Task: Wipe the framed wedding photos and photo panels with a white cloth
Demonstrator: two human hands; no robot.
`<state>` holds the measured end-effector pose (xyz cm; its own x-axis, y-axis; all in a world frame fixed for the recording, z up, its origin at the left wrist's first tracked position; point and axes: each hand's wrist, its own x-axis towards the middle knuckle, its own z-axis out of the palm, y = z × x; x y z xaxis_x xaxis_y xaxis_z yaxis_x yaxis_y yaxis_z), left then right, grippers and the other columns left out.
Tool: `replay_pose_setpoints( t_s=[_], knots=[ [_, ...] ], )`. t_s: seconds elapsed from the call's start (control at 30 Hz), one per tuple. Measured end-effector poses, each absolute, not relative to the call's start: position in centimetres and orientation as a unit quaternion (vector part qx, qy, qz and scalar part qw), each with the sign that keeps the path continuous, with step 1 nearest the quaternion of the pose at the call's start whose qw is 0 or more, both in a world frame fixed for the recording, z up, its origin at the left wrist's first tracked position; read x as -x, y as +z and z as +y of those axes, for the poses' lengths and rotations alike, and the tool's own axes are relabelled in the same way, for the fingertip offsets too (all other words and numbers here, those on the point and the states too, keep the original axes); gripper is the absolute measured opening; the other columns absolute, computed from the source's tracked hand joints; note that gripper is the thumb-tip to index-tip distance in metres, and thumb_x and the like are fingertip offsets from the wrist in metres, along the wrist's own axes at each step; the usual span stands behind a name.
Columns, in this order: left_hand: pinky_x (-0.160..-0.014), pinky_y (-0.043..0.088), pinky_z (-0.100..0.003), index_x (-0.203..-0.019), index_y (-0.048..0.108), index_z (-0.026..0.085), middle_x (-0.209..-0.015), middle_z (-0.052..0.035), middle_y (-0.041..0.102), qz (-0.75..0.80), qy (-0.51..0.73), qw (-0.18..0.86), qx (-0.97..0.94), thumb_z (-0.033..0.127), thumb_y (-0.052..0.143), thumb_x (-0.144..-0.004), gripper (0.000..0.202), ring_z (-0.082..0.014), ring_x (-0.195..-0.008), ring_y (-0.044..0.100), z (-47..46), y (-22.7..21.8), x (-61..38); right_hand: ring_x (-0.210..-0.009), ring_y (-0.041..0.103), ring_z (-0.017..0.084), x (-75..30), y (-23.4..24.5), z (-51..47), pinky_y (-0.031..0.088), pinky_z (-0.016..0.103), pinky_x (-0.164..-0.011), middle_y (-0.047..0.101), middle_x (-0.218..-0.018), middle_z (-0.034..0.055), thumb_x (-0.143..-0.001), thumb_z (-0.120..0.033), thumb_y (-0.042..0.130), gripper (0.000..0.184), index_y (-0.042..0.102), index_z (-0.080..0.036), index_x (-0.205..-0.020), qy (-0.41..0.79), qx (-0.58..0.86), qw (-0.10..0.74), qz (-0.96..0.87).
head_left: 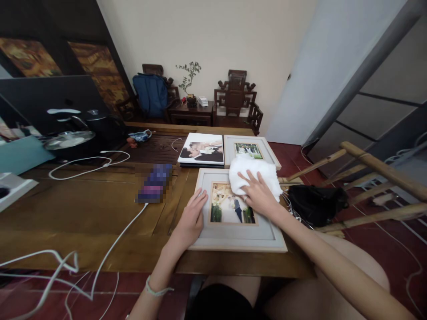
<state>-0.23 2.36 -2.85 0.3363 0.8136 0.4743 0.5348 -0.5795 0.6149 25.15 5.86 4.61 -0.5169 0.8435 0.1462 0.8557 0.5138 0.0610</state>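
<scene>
A light-wood picture frame (pixel 238 245) lies flat near the table's front edge, with a photo set in a pale mat. My left hand (pixel 194 217) rests flat along its left side, fingers stretched out. On the upper right of this frame, a folded white cloth (pixel 267 171) lies beneath my right hand (pixel 258 191). The fingers of that hand are spread and press on the cloth, not wrapped round it. A second framed photo (pixel 249 150) lies just behind, partly covered by the cloth. To its left is a stack of photo panels (pixel 203 149).
A phone (pixel 155 183) with a white charging cable (pixel 115 244) lies left of the frame. Farther left stand a lidded pot (pixel 70 142) and a kettle (pixel 100 124). A bamboo chair (pixel 383 171) with a black bag (pixel 315 204) is at the right.
</scene>
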Motion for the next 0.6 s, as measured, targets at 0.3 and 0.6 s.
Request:
replay_pose_setpoints(
  t_s=[0.3,0.6],
  knots=[
    [-0.111,0.032,-0.051,-0.131,0.05,0.015,-0.137,-0.0144,0.051,0.446,0.397,0.152,-0.787,0.009,0.039,-0.086,0.047,-0.0245,-0.136,0.036,2.2,-2.8,-0.2,-0.136,0.026,0.039,-23.6,6.1,-2.4,0.019,0.063,-0.108,0.041,-0.144,0.0126,-0.078,-0.01,0.054,0.034,0.067,-0.015,-0.109,0.049,0.472,-0.021,-0.88],
    [-0.112,0.03,-0.051,-0.132,0.05,0.016,-0.138,-0.0133,0.05,0.442,0.395,0.166,-0.788,0.009,0.04,-0.086,0.048,-0.0247,-0.137,0.034,2.4,-3.1,-0.1,-0.139,0.023,0.03,-23.7,6.6,-6.0,0.022,0.056,-0.111,0.038,-0.146,0.0046,-0.075,-0.004,0.051,0.04,0.067,-0.021,-0.107,0.129,0.447,0.011,-0.885]
  ],
)
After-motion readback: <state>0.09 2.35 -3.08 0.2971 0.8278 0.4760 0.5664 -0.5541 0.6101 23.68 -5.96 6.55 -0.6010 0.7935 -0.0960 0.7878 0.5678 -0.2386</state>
